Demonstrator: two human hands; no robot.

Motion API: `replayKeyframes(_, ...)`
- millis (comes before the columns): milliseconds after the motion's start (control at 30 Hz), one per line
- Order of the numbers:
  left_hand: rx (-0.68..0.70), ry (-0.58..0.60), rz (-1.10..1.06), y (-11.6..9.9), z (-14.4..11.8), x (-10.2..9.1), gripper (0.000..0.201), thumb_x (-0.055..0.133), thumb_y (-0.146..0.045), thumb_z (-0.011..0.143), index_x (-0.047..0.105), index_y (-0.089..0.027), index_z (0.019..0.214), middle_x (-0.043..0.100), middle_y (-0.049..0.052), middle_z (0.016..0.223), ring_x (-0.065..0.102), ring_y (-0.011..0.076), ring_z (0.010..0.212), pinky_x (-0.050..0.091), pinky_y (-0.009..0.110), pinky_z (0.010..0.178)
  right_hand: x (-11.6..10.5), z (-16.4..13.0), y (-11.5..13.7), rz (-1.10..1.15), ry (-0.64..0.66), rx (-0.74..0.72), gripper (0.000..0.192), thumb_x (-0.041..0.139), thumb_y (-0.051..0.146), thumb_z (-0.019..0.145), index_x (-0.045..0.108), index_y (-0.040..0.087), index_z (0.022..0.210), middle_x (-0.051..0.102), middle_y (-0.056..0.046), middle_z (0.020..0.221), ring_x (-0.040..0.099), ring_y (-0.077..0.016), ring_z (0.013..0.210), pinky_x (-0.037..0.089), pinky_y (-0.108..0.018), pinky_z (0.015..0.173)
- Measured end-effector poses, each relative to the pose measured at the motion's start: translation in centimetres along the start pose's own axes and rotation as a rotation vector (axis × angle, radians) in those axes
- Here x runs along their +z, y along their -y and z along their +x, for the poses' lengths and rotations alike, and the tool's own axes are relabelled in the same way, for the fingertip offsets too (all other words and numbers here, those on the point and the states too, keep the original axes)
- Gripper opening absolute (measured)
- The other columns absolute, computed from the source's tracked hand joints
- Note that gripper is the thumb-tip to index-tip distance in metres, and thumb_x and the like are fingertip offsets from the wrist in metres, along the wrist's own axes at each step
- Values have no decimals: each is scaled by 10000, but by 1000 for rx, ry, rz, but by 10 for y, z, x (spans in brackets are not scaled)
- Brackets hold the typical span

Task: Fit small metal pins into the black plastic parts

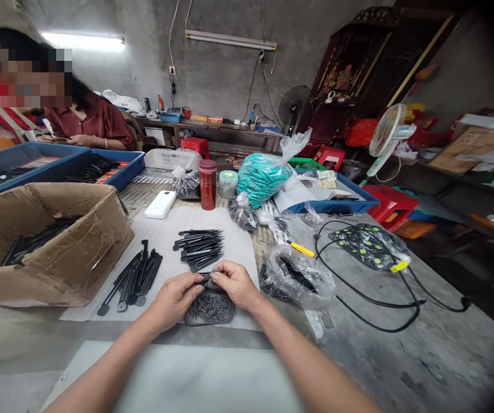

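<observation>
My left hand (177, 295) and my right hand (235, 283) meet over a small dark tray of thin metal pins (211, 308). Between the fingertips of both hands is a small black plastic part (206, 280). Just beyond the hands, on a white sheet (167, 229), lies a neat pile of black plastic pieces (199, 248). A second pile of longer black plastic pieces (134, 278) lies to the left of my left hand.
A torn cardboard box (64, 241) with black parts stands at left. A clear bag of black parts (296, 278), black cables (367, 298), a teal bag (262, 178) and a red flask (207, 183) sit around. Another person sits at far left behind blue trays (36, 163).
</observation>
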State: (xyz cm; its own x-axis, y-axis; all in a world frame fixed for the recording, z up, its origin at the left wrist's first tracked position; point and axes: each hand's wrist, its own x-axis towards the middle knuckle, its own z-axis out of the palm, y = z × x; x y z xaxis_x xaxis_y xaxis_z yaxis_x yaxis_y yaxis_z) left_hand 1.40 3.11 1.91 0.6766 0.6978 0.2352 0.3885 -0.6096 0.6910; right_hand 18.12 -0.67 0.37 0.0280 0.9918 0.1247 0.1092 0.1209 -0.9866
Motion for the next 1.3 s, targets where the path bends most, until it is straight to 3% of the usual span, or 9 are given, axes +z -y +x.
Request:
replayKeyframes(300, -15, 7, 12, 2, -1, 2, 205, 418, -272, 813, 586, -187, 894, 631, 30, 818, 569, 147, 768, 453, 257, 718, -1, 1, 3, -48, -27, -62, 124, 498, 260, 735, 508, 168, 651, 470, 33, 593, 418, -92, 565, 361, -202, 532)
replayKeyframes(433, -17, -11, 43, -4, 7, -7, 201, 432, -273, 794, 592, -179, 871, 632, 32, 787, 572, 147, 737, 456, 248, 684, 0, 2, -1, -13, -47, -80, 139, 494, 291, 753, 547, 166, 726, 475, 28, 605, 411, -93, 564, 353, -203, 530)
replayKeyframes(533, -20, -3, 116, -4, 25, -23, 184, 457, -271, 763, 608, -182, 822, 630, 31, 775, 573, 154, 738, 450, 246, 678, -1, 3, -5, -21, -89, -88, 176, 486, 315, 762, 567, 166, 811, 470, 30, 599, 392, -92, 543, 333, -206, 512)
replayKeyframes(667, -69, 4, 269, 5, 66, -39, 187, 472, -240, 731, 607, -185, 848, 640, 33, 839, 576, 170, 778, 431, 260, 703, -5, 5, -8, -72, -163, -98, 203, 455, 337, 777, 556, 162, 759, 446, 30, 565, 387, -98, 528, 325, -217, 508)
replayKeyframes(900, -84, 83, 435, 22, 115, -29, 170, 452, -183, 731, 605, -165, 801, 632, 31, 727, 561, 159, 679, 387, 234, 629, -9, 7, -9, -87, -210, -123, 197, 431, 319, 771, 534, 168, 697, 423, 35, 529, 379, -99, 499, 319, -223, 496)
replayKeyframes(1133, -85, 137, 504, 31, 122, -20, 191, 433, -165, 732, 622, -151, 757, 639, 60, 762, 558, 171, 714, 383, 248, 670, -10, 8, -7, -126, -215, -132, 210, 423, 311, 772, 531, 162, 671, 448, 33, 527, 395, -93, 505, 329, -212, 508)
replayKeyframes(1300, -117, 109, 537, 28, 110, -33, 221, 403, -191, 754, 612, -147, 812, 630, 71, 828, 555, 175, 763, 390, 251, 703, -12, 8, -9, -151, -224, -123, 229, 425, 330, 773, 541, 153, 685, 457, 32, 526, 405, -95, 506, 327, -209, 506)
